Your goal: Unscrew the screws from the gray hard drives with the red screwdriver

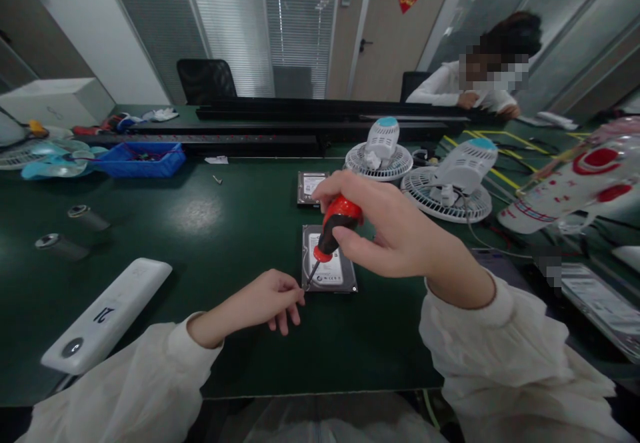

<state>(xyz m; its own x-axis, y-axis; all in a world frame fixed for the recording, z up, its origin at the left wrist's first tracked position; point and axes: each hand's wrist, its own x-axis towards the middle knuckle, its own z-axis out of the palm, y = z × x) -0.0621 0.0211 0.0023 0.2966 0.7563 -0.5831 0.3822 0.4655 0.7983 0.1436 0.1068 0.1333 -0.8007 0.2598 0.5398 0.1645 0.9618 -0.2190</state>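
Note:
My right hand (385, 230) is closed around the red and black handle of a screwdriver (341, 220). The screwdriver slants down to the left, its tip at the near left corner of a hard drive (327, 276). That drive lies flat on the table, label up, partly covered by the screwdriver and my hand. Beside the same corner is my left hand (275, 300), fingers loosely bent and apart, fingertips close to the screwdriver's tip. Whether they touch the drive is unclear. Just beyond, a second hard drive (307, 188) is partly hidden by my right hand.
Two white fans (380, 156) stand at the back right, near a clear printed bag (565, 190). A blue tray (145, 160), a loose screw (217, 180), metal cylinders (63, 246) and a white device (107, 316) are leftward. Across the table sits another person (450, 86).

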